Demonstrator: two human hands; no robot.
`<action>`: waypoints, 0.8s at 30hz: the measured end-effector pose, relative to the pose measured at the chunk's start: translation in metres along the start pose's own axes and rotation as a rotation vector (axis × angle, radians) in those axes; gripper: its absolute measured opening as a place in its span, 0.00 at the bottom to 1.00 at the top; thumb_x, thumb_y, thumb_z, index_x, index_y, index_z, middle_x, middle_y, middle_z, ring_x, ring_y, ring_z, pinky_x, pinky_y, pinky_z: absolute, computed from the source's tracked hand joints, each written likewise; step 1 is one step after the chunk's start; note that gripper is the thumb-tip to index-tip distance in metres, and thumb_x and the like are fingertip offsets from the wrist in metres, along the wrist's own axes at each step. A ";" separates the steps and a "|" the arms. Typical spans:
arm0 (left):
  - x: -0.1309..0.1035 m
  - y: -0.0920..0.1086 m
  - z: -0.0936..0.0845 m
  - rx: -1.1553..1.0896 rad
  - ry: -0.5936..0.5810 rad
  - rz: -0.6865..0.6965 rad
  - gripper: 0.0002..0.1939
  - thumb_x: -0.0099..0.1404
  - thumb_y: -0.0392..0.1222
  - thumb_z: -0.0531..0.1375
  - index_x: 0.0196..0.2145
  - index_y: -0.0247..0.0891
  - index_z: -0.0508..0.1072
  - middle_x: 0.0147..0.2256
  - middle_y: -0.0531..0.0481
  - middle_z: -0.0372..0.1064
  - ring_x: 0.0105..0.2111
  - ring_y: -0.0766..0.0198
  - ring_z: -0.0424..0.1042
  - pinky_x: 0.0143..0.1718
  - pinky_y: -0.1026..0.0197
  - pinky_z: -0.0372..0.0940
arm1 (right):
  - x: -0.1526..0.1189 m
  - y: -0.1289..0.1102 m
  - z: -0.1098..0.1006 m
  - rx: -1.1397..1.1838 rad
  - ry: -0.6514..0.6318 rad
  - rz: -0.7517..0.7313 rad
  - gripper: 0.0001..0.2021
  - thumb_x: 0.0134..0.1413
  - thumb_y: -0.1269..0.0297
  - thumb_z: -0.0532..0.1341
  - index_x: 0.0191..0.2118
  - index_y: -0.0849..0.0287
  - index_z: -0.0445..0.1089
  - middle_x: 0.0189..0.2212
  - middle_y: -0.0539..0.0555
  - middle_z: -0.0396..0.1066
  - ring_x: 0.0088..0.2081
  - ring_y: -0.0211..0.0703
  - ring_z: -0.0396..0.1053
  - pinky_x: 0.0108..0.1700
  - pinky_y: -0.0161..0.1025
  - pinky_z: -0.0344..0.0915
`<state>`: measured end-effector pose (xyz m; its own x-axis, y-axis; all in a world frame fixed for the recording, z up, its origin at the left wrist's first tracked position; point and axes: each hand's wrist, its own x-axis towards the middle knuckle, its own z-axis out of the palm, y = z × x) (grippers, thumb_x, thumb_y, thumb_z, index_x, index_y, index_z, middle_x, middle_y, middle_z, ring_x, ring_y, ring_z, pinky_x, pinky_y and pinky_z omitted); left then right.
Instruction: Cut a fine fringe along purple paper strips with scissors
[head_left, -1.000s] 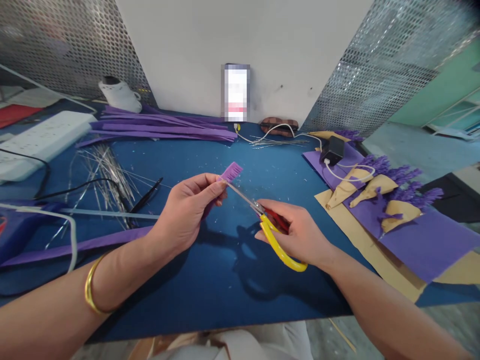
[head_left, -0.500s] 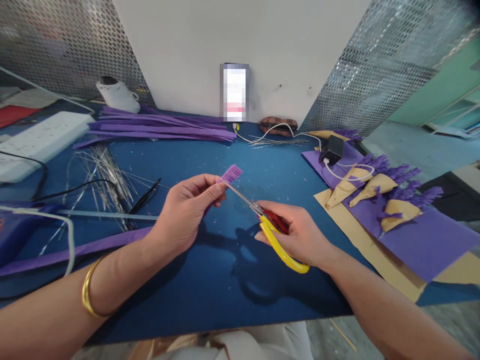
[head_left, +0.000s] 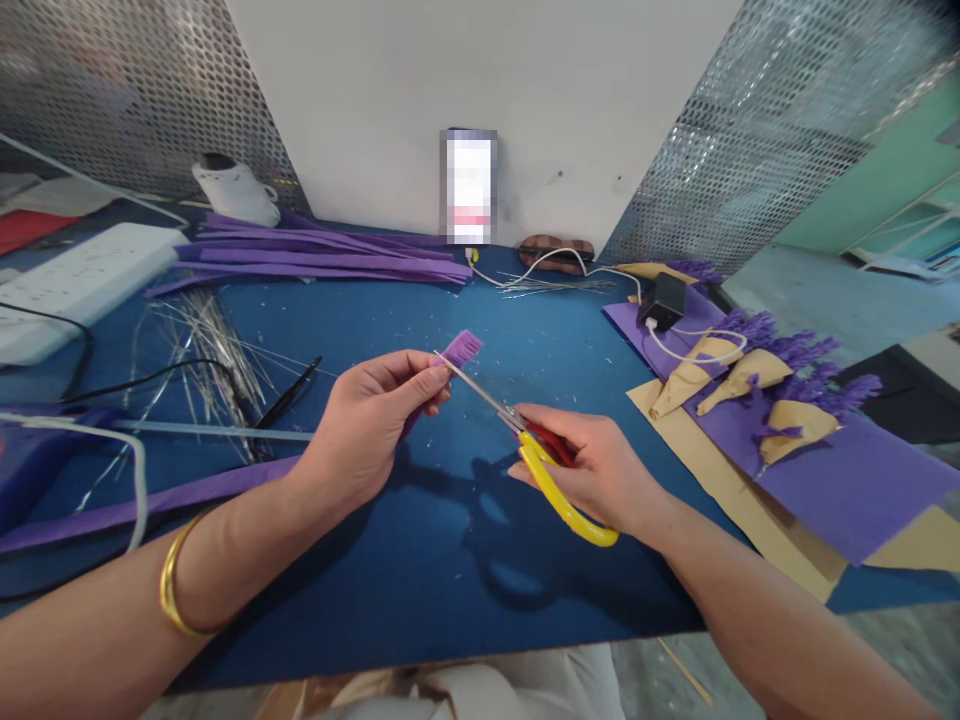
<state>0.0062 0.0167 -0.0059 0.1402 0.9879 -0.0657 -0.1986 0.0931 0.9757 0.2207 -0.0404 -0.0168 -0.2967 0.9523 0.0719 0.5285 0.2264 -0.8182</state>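
Between thumb and fingers, my left hand (head_left: 375,415) pinches a purple strip (head_left: 463,347) whose exposed end is cut into a fine fringe. My right hand (head_left: 592,460) is closed round the handles of scissors (head_left: 559,490), one handle yellow and the other red. The scissor blades point up and left and meet the strip just beside my left thumb tip. The rest of the strip is hidden behind my left hand; a long purple band (head_left: 217,487) lies under my left forearm.
Long purple strips (head_left: 330,260) lie at the back, near an upright phone (head_left: 470,187). Thin wires (head_left: 217,350) and a white power strip (head_left: 90,290) are on the left. Wrapped purple flowers (head_left: 750,380), purple sheets and a black adapter (head_left: 663,300) sit at the right.
Both hands have stayed almost in place. The fringed end and the scissor blades have shifted very slightly to the left.
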 end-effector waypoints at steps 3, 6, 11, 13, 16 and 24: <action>0.000 0.001 0.000 -0.027 0.006 -0.028 0.07 0.55 0.41 0.69 0.24 0.37 0.77 0.23 0.53 0.69 0.22 0.70 0.62 0.23 0.68 0.57 | 0.000 0.001 0.000 -0.006 0.001 -0.003 0.16 0.57 0.56 0.66 0.47 0.58 0.74 0.29 0.48 0.63 0.28 0.36 0.56 0.30 0.32 0.59; 0.000 0.002 0.001 -0.035 0.017 -0.029 0.08 0.56 0.42 0.68 0.23 0.36 0.77 0.23 0.52 0.70 0.23 0.70 0.63 0.23 0.69 0.58 | 0.001 0.002 0.000 -0.010 -0.001 -0.002 0.15 0.57 0.56 0.66 0.46 0.57 0.74 0.29 0.47 0.62 0.28 0.36 0.55 0.29 0.32 0.58; 0.000 0.001 0.002 -0.002 0.029 0.004 0.08 0.56 0.41 0.68 0.23 0.36 0.76 0.22 0.53 0.69 0.23 0.70 0.62 0.24 0.68 0.58 | 0.001 0.002 -0.001 -0.023 -0.007 -0.007 0.16 0.57 0.55 0.65 0.47 0.57 0.74 0.30 0.48 0.64 0.28 0.37 0.56 0.31 0.32 0.60; 0.000 0.000 0.002 0.006 0.030 0.009 0.09 0.57 0.42 0.67 0.23 0.36 0.76 0.22 0.53 0.69 0.23 0.70 0.62 0.24 0.67 0.58 | 0.001 0.002 -0.001 -0.024 -0.005 -0.009 0.16 0.57 0.55 0.65 0.47 0.58 0.74 0.30 0.48 0.64 0.28 0.37 0.56 0.31 0.33 0.60; 0.000 0.000 0.002 0.007 0.030 0.008 0.09 0.57 0.41 0.67 0.23 0.36 0.76 0.22 0.53 0.69 0.23 0.70 0.62 0.24 0.67 0.57 | 0.000 0.003 0.000 -0.018 -0.009 -0.008 0.15 0.57 0.55 0.65 0.46 0.58 0.74 0.29 0.48 0.63 0.28 0.37 0.55 0.31 0.32 0.59; 0.001 -0.004 0.001 0.021 0.022 0.031 0.08 0.60 0.41 0.65 0.24 0.36 0.76 0.23 0.54 0.69 0.23 0.71 0.62 0.25 0.69 0.57 | 0.002 0.007 0.005 0.070 0.019 0.006 0.15 0.53 0.57 0.68 0.45 0.57 0.74 0.29 0.47 0.65 0.28 0.37 0.57 0.31 0.31 0.61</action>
<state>0.0076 0.0171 -0.0095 0.1128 0.9928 -0.0393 -0.1820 0.0595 0.9815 0.2196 -0.0375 -0.0258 -0.2780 0.9574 0.0776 0.4734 0.2069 -0.8562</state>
